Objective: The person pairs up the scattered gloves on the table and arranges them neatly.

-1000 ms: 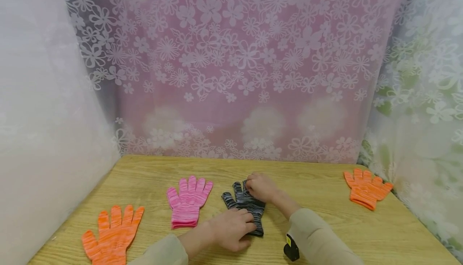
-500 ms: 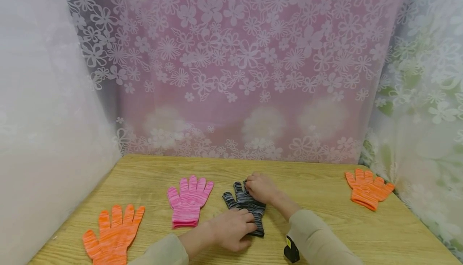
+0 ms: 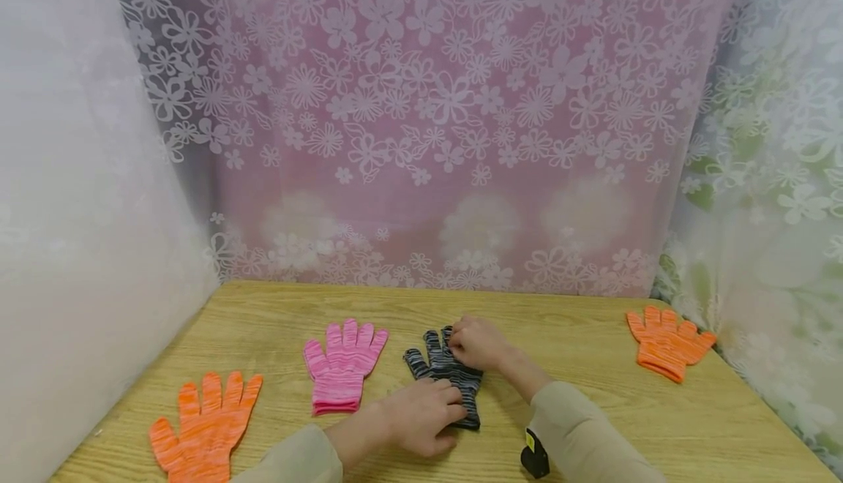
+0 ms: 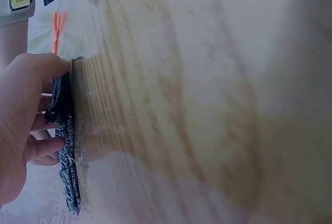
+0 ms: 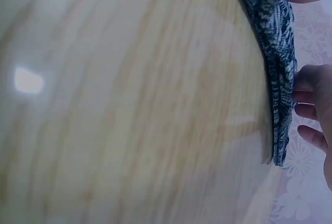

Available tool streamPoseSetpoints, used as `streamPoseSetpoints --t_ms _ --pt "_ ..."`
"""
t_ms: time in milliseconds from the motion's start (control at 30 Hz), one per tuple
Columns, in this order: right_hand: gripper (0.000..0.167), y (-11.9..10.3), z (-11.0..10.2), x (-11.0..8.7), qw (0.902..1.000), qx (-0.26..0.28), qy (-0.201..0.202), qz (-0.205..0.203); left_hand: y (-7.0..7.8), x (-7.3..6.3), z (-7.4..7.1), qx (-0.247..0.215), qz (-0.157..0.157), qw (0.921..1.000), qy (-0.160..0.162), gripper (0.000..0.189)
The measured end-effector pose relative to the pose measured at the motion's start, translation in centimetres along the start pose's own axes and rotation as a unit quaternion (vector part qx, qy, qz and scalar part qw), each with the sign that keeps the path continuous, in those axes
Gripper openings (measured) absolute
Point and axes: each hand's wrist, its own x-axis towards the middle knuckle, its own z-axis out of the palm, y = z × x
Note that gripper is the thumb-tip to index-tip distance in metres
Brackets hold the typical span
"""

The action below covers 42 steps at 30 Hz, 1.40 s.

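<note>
A black-and-grey knit glove (image 3: 461,380) lies flat on the wooden table between my two hands. My left hand (image 3: 421,417) rests on its palm and cuff, fingers relaxed. In the left wrist view, the left thumb (image 4: 49,66) reaches the edge of the dark glove (image 4: 66,130). My right hand (image 3: 479,342) has bent fingers at the glove's finger end, pinching there and covering part of its fingers. Seen from the right wrist, these fingertips meet the glove's upper side (image 5: 282,79).
A pink glove (image 3: 342,369) lies left of the dark one. One orange glove (image 3: 207,432) is at the front left, cut off by the frame. Another orange glove (image 3: 670,344) lies near the right edge. Flowered curtains (image 3: 435,139) enclose the table (image 3: 566,395).
My right hand has shifted slightly to the right, and more of one dark glove finger shows. The left hand stays in place.
</note>
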Motion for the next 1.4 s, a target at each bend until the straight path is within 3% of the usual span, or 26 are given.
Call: streamPoseSetpoints --t_ms 333,467,600,733,900,1100,1233,1400 --pt "0.010 0.1 -0.6 -0.6 0.9995 0.025 -0.011 0.017 -0.1 0.2 -0.1 0.003 -0.005 1.0000 0.003 0.034" --pt "0.007 0.1 -1.4 -1.2 0.9990 0.043 0.007 0.010 -0.2 0.4 -0.5 -0.028 -0.021 0.9993 -0.011 0.035" --pt "0.004 -0.1 -2.2 -2.1 0.9981 0.051 0.027 -0.023 -0.8 0.4 -1.2 -0.088 -0.055 0.9944 -0.020 0.035" --pt "0.003 -1.0 -3.0 -3.3 0.9964 0.052 0.027 -0.061 -2.3 0.3 -1.9 -0.129 -0.104 0.9861 0.009 0.026" --pt "0.008 -2.7 -3.8 -4.4 0.9932 0.063 0.026 -0.094 -4.6 0.1 -2.1 -0.147 -0.182 0.9704 0.061 0.013" --pt "0.005 -4.6 -4.5 -4.5 0.9915 0.075 0.017 -0.104 -6.3 0.4 -1.7 -0.141 -0.270 0.9511 0.052 0.016" --pt "0.003 -5.4 -4.6 -4.7 0.9918 0.075 -0.004 -0.104 -6.7 1.0 -0.7 -0.101 -0.285 0.9518 0.052 0.015" --pt "0.005 -6.1 -4.4 -5.1 0.9923 0.079 -0.034 -0.089 -6.3 2.0 0.2 -0.073 -0.270 0.9589 0.049 0.023"
